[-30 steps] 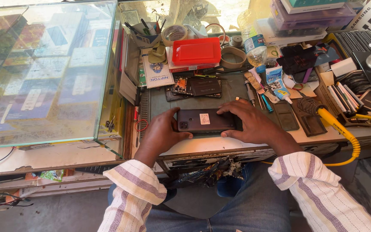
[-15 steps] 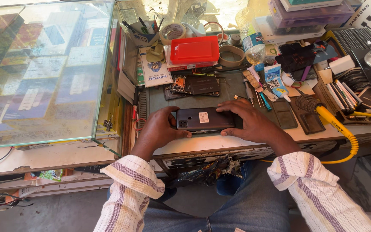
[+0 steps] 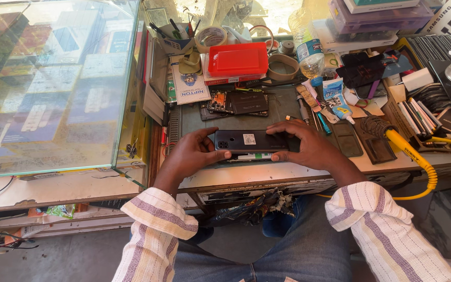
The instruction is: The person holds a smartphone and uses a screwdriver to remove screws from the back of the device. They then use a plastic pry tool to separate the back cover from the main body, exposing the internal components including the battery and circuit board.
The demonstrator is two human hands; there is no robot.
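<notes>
Dark phone (image 3: 251, 141) lies flat on the surface, long axis left to right, just in front of the red box (image 3: 237, 59). Left hand (image 3: 191, 156) pinches its left end, right hand (image 3: 309, 149) its right; fingers closed on the edges, both equally near.

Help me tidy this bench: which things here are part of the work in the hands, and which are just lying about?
In hand:
- dark phone, held at both ends
- left hand
- right hand

Lying about:
- red box
- tape roll
- plastic bottle
- opened phone parts
- yellow coiled cable
- glass case
</notes>
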